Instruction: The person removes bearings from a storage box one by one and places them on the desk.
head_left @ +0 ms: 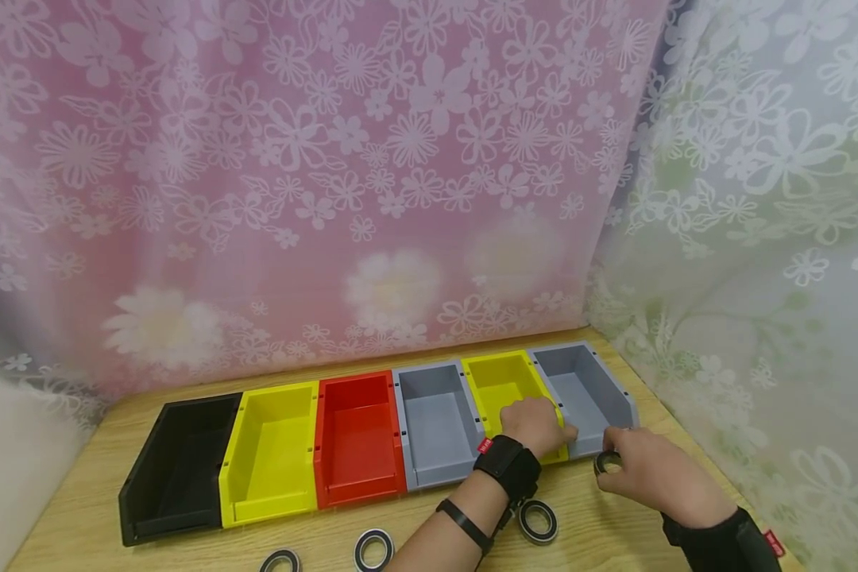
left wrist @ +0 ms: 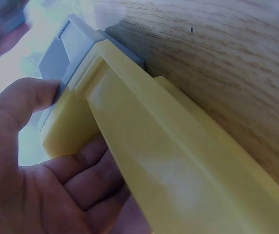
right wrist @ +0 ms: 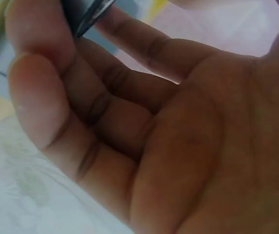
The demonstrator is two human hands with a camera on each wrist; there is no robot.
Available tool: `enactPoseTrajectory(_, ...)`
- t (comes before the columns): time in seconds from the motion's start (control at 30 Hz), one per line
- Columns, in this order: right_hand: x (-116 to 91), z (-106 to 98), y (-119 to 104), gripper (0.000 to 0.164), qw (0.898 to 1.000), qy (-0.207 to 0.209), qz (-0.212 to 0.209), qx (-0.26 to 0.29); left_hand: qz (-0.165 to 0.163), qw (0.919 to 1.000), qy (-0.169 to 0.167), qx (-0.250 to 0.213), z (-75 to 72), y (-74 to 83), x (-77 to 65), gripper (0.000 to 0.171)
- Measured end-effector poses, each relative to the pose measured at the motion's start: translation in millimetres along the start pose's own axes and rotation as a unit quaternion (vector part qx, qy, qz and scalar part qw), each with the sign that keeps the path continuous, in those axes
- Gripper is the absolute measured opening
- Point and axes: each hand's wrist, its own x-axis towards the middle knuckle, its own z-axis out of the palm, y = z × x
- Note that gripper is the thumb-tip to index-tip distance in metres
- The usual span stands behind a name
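Observation:
My left hand point(head_left: 532, 425) is at the front of the right-hand yellow bin point(head_left: 496, 373). In the left wrist view its thumb presses the seam with the grey bin point(left wrist: 81, 39), and its fingers curl against the yellow bin's wall point(left wrist: 154, 151), so it grips that wall. My right hand point(head_left: 661, 473) pinches a ball bearing point(head_left: 599, 464) by its rim, just in front of the far-right grey bin point(head_left: 579, 389). In the right wrist view only a dark, shiny part of the bearing point(right wrist: 86, 14) shows at the fingertips.
On the wooden table point(head_left: 608, 532) lie three more bearings: one beside my left wrist point(head_left: 539, 522), another bearing point(head_left: 373, 550) and a partly cut-off bearing point(head_left: 281, 561). Leftward in the row stand grey point(head_left: 436, 421), red point(head_left: 361, 437), yellow point(head_left: 275, 445) and black point(head_left: 186, 461) bins. Flowered curtains point(head_left: 329, 199) hang behind.

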Motion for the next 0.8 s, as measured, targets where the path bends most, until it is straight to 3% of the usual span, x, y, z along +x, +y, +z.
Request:
enactPoseTrajectory(0.23, 3, 23, 17, 0.025, 1.000, -0.006, 0.023, -0.006, 0.000, 1.0000, 0.007, -0.005, 6.7, -2.4, 4.5, 0.064)
enactPoseTrajectory(0.47, 3, 41, 29, 0.025, 1.000, 0.011, 0.016, -0.013, 0.005, 0.9999, 0.011, -0.010, 4.1, -2.4, 0.9, 0.065)
enactPoseTrajectory(0.8, 5, 49, 34, 0.028, 0.999, 0.010, 0.021, -0.037, 0.013, 0.9999, 0.007, -0.003, 0.2, -0.6, -0.7, 0.065)
